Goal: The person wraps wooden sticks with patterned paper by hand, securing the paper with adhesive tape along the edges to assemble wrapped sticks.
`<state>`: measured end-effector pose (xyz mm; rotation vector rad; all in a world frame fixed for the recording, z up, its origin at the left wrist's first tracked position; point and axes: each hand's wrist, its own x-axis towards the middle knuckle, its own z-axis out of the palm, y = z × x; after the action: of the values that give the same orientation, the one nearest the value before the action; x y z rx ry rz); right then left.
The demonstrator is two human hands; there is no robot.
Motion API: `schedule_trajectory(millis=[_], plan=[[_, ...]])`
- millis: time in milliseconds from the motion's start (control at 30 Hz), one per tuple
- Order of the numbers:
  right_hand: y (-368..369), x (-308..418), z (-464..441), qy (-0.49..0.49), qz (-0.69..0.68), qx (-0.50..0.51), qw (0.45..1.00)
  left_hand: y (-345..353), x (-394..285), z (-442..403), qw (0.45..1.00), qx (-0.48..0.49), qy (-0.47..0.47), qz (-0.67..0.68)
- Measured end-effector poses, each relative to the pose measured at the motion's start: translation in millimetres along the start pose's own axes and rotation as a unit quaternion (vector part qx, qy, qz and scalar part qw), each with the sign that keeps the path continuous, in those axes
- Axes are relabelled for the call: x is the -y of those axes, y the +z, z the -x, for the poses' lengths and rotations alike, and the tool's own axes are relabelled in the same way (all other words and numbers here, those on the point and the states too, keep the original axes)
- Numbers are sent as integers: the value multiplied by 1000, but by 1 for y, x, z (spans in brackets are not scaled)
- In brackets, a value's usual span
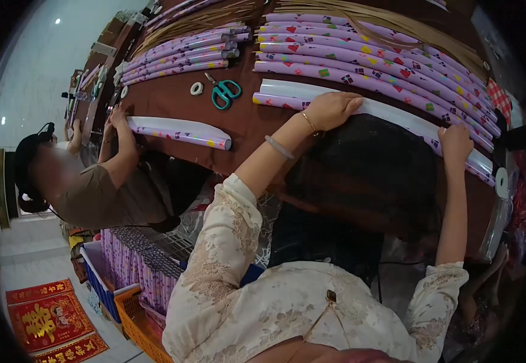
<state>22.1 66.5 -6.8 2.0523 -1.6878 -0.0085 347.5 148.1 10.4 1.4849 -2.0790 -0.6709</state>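
Note:
A partly unrolled roll of purple patterned wrapping paper (pixel 278 101) lies across the table edge in front of me, its white underside showing along the length. My left hand (pixel 334 110) is closed at the paper near the middle, fingers pressed together; their undersides are hidden. Farther right, my right hand (pixel 456 144) is curled around the same roll near its right end. Just beyond lie several finished purple rolls (pixel 347 77) in a row. Teal-handled scissors (pixel 223 92) and a roll of white tape (pixel 197 88) rest to the left.
On the left a co-worker (pixel 111 187) handles another roll of wrapping paper (pixel 178 133). More rolls (pixel 178 60) and brown strips (pixel 202 21) lie behind. A tape roll (pixel 502 181) hangs at the right edge. Below left stand an orange crate (pixel 133 320) and a blue bin (pixel 96 281) with rolls.

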Motion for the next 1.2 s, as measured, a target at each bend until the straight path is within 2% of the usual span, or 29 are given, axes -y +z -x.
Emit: schedule_trajectory(millis=[100, 200, 233, 300, 467, 567, 733, 800, 867, 933, 967, 1033, 1133, 1167, 1200], plan=[[0, 0, 0, 10, 11, 12, 1000, -8, 9, 13, 1000, -7, 2, -22], [1, -1, 1, 16, -17, 5, 1000, -11, 32, 28, 985, -109, 52, -120], [2, -1, 2, 8, -12, -6, 1000, -17, 36, 34, 986, -106, 53, -119], [3, 0, 2, 2, -8, -16, 1000, -30, 46, 45, 983, -129, -28, -131], [-1, 1, 2, 8, 0, -7, 1000, -61, 64, 68, 972, -154, -84, -157], [6, -1, 1, 6, -9, 3, 1000, -78, 72, 73, 963, -132, -194, -133], [2, 1, 0, 16, -9, 22, 1000, -90, 90, 82, 949, -179, -210, -155], [2, 1, -1, 20, -13, 28, 999, -95, 91, 85, 927, -271, -217, -141], [0, 2, -1, 24, -15, 44, 999, -93, 86, 87, 921, -299, -213, -128], [2, 2, -1, 26, -13, 44, 999, -83, 77, 83, 901, -393, -87, -163], [3, 2, -2, 29, -11, 42, 999, -75, 68, 80, 901, -384, -96, -178], [1, 3, -2, 27, -13, 41, 999, -62, 45, 67, 931, -338, 1, -142], [-8, 3, -1, 27, -26, 49, 998, -40, 10, 42, 963, -248, 70, -81], [-11, 2, -2, 26, -45, 57, 997, -35, 1, 33, 976, -202, 67, -52], [-10, 3, -3, 25, -42, 59, 997, -29, -2, 24, 976, -200, 75, -37]])
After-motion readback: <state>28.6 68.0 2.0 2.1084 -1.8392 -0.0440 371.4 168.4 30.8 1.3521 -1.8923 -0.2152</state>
